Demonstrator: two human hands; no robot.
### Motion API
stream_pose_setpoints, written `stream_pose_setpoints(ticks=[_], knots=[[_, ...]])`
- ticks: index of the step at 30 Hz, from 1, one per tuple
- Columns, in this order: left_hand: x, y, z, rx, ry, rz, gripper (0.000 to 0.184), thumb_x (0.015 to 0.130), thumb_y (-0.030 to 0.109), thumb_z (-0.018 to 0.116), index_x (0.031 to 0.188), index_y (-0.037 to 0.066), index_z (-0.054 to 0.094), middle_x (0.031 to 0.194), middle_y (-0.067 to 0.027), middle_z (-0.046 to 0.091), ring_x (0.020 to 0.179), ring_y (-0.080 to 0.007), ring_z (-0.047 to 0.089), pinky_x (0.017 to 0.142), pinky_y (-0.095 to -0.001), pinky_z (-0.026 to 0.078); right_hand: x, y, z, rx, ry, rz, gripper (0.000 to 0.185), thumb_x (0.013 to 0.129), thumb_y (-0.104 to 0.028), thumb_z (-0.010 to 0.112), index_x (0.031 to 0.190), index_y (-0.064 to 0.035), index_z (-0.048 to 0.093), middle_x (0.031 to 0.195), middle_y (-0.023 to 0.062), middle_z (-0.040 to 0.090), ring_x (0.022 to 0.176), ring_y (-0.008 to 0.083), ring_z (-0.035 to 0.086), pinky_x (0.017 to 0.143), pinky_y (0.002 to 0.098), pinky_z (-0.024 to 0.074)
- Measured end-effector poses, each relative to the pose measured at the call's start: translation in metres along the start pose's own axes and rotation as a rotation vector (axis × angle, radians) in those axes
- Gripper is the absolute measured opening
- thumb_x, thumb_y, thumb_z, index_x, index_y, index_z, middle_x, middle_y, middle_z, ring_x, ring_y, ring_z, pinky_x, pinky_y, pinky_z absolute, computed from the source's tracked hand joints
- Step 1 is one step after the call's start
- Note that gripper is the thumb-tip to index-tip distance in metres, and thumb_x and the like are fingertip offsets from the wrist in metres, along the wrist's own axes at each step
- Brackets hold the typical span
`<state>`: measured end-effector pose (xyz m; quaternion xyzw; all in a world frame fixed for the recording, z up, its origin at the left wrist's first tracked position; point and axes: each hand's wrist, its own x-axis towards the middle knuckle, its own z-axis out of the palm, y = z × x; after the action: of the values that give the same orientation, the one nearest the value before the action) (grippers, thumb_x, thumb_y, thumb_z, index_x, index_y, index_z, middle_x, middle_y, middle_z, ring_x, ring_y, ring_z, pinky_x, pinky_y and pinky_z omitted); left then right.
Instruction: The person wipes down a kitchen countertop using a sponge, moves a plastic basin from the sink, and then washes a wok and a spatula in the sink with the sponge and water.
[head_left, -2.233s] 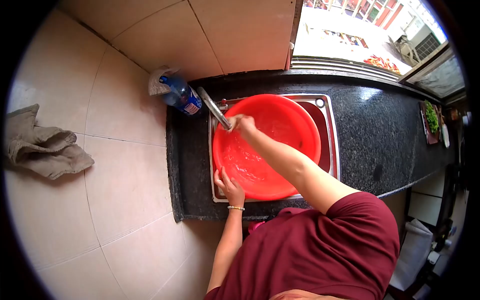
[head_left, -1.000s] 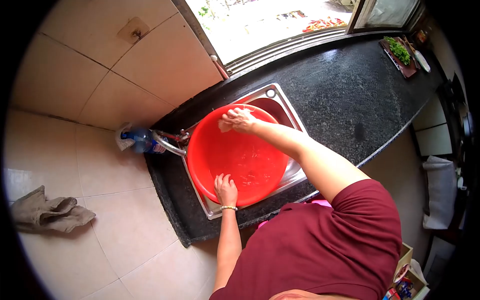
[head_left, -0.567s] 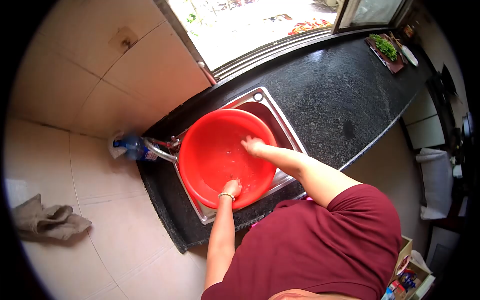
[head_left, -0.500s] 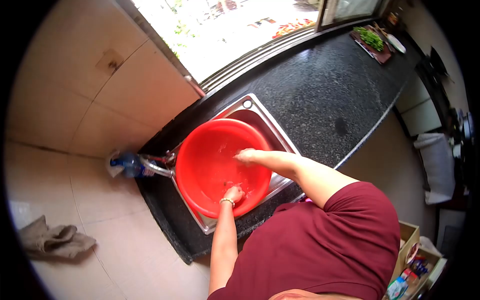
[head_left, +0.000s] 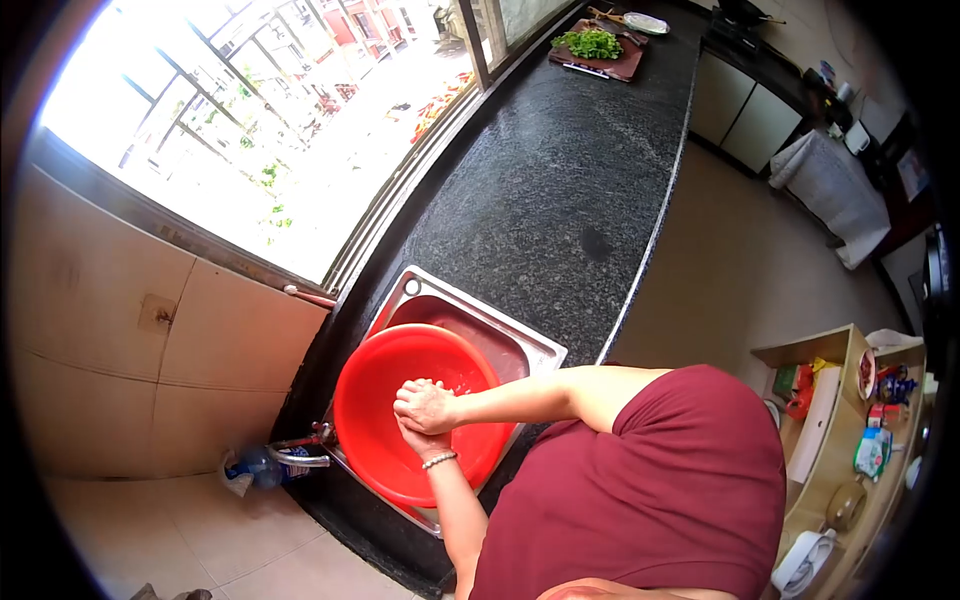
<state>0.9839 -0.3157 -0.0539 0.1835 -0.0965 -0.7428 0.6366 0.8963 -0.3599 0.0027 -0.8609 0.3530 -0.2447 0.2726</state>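
Over a large red plastic basin (head_left: 365, 440), my two hands are clasped together. My right hand (head_left: 426, 408) lies on top, its fingers wrapped over my left hand (head_left: 424, 441). Most of the left hand's fingers are hidden beneath it. A beaded bracelet (head_left: 438, 460) circles my left wrist. Droplets glint beside the hands, inside the basin. The basin sits in a stainless steel sink (head_left: 535, 352), covering much of it. Whatever may be pressed between the palms cannot be seen.
A faucet (head_left: 305, 460) and a blue plastic bottle (head_left: 262, 470) stand left of the basin. Along the dark granite counter (head_left: 540, 190), leafy greens (head_left: 588, 43) lie on a cutting board (head_left: 625, 62). A shelf unit (head_left: 850, 400) with packages is at the right, below a window-side counter.
My hands were apart inside the basin and have come together, right over left, higher up. The view has turned, showing more of the window and shelf.
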Motion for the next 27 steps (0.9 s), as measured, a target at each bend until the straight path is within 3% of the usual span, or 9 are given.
stream_pose_setpoints(ticks=[3,6,8,12,20,22,23,24,27], knots=[[0.0,0.003,0.017,-0.085,0.271,0.079,0.045,0.089,0.038,0.038,0.121,0.008,0.047,0.126,-0.0123,0.047,0.116,-0.0275,0.044,0.099,-0.0427,0.033,0.004,0.007,-0.013,-0.33,0.433,-0.16,0.032,0.082,-0.034,0.049,0.1,-0.0087,0.056,0.104,0.0092,0.055,0.106,0.0262,0.048,0.088,0.0535,0.033],[0.0,0.005,0.019,0.108,0.411,0.156,0.04,0.089,0.037,0.038,0.113,0.008,0.051,0.117,-0.0124,0.052,0.11,-0.0272,0.049,0.095,-0.0424,0.038,0.007,-0.004,-0.022,-0.071,-0.162,0.103,0.035,0.086,-0.035,0.042,0.105,-0.0082,0.053,0.108,0.0128,0.056,0.11,0.0307,0.048,0.09,0.0548,0.0332],[0.001,0.009,0.016,0.242,0.295,0.237,0.031,0.091,0.035,0.039,0.095,0.008,0.052,0.095,-0.0071,0.055,0.093,-0.0227,0.054,0.085,-0.0389,0.044,0.004,-0.001,0.0,0.543,-0.021,0.2,0.03,0.086,-0.031,0.04,0.094,-0.0063,0.055,0.094,0.0172,0.06,0.084,0.0351,0.057,0.076,0.0422,0.0449],[0.0,0.012,0.027,0.256,0.193,0.29,0.028,0.091,0.033,0.038,0.092,0.009,0.052,0.09,-0.0054,0.054,0.089,-0.0196,0.055,0.081,-0.0367,0.045,-0.008,-0.078,-0.082,0.45,0.136,0.424,0.035,0.081,-0.035,0.042,0.093,-0.0084,0.061,0.091,0.0199,0.061,0.087,0.0377,0.058,0.078,0.0442,0.0447],[-0.013,0.014,0.071,0.503,0.234,0.411,0.03,0.091,0.032,0.038,0.085,0.007,0.055,0.083,-0.0082,0.056,0.082,-0.0211,0.057,0.074,-0.0342,0.045,-0.001,-0.03,-0.039,0.817,0.12,0.093,0.026,0.084,-0.023,0.039,0.091,-0.0035,0.055,0.083,0.0191,0.061,0.082,0.0377,0.057,0.078,0.0418,0.0438],[-0.037,0.001,0.035,1.201,0.464,0.243,0.032,0.087,0.032,0.047,0.073,0.004,0.055,0.076,-0.013,0.056,0.076,-0.0257,0.057,0.069,-0.0373,0.044,-0.01,0.007,-0.044,0.091,-0.512,0.331,0.039,0.081,-0.028,0.05,0.114,-0.0098,0.054,0.117,0.0128,0.053,0.117,0.0352,0.042,0.092,0.0589,0.0334],[-0.052,0.008,0.013,1.55,0.598,0.111,0.035,0.085,0.032,0.052,0.067,0.003,0.055,0.072,-0.0155,0.056,0.074,-0.0279,0.058,0.067,-0.0389,0.044,-0.018,0.034,-0.029,-0.258,-0.571,0.173,0.048,0.074,-0.027,0.058,0.12,-0.0131,0.052,0.131,0.0069,0.042,0.129,0.0365,0.024,0.094,0.0672,0.0221],[-0.06,0.022,0.002,1.881,0.724,-0.05,0.038,0.083,0.032,0.056,0.061,0.001,0.056,0.069,-0.0179,0.056,0.071,-0.0302,0.058,0.064,-0.0405,0.043,-0.033,0.053,-0.028,-0.156,-0.272,0.059,0.049,0.07,-0.025,0.062,0.117,-0.0133,0.053,0.135,0.0076,0.037,0.131,0.0367,0.018,0.098,0.0648,0.0176],[-0.111,0.029,0.014,1.933,0.949,0.407,0.031,0.075,0.027,0.068,0.067,-0.001,0.057,0.072,-0.0161,0.056,0.072,-0.032,0.055,0.068,-0.0407,0.043,-0.048,0.067,-0.07,-0.384,0.148,0.108,0.058,0.068,-0.021,0.065,0.12,-0.0096,0.045,0.132,0.0132,0.036,0.126,0.033,0.027,0.1,0.0518,0.0258]])
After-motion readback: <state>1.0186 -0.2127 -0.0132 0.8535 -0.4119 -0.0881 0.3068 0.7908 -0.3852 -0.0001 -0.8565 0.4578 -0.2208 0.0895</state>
